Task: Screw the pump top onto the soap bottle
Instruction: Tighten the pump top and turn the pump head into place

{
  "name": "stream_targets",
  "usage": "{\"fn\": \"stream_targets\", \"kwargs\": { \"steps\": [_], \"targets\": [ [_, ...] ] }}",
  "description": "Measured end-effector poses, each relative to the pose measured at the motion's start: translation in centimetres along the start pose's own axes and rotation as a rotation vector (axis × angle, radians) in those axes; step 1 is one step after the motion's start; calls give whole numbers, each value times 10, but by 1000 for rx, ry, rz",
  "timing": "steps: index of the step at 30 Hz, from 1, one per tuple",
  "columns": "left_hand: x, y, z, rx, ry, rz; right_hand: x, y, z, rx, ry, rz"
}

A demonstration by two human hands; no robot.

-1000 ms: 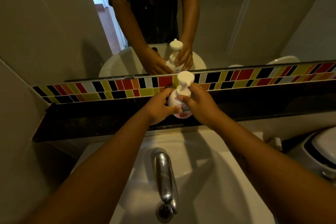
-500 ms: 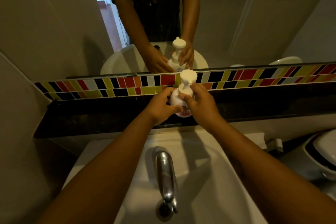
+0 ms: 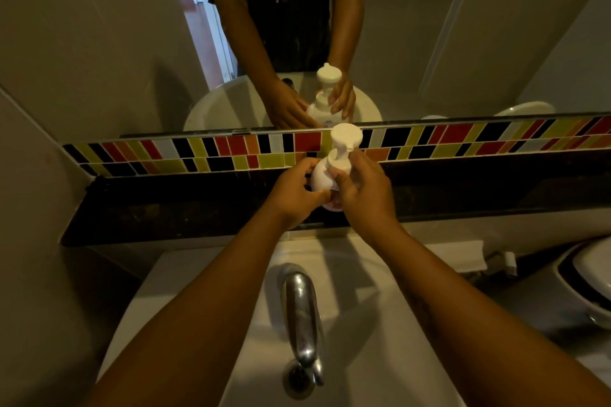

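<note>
Head cam: left hand grips the soap bottle body on the dark ledge. Right hand fingers wrap the pump top collar, above the sink faucet

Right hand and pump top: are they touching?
Touching. In the head view, the right hand has its fingers wrapped around the collar of the pump top, while the left hand holds the soap bottle.

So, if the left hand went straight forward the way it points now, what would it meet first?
The left hand already touches the soap bottle. Beyond it probably comes the tiled strip under the mirror; depth is unclear.
</note>
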State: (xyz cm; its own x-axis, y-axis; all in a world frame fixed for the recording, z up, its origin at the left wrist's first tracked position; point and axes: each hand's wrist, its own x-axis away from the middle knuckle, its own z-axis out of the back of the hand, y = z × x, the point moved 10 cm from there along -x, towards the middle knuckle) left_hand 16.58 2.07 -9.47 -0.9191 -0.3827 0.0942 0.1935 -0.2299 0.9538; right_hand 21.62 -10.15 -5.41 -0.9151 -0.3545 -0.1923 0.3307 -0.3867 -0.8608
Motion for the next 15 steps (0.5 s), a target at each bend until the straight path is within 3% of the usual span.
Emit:
{"fn": "stream_targets", "kwargs": {
  "steps": [7,15],
  "targets": [
    [1,-1,0,3,6,-1,4,8,-3,-82,38,-47],
    [3,11,3,-111,-55,-17,-4,-17,22,-13,-226,8]
  ]
}}
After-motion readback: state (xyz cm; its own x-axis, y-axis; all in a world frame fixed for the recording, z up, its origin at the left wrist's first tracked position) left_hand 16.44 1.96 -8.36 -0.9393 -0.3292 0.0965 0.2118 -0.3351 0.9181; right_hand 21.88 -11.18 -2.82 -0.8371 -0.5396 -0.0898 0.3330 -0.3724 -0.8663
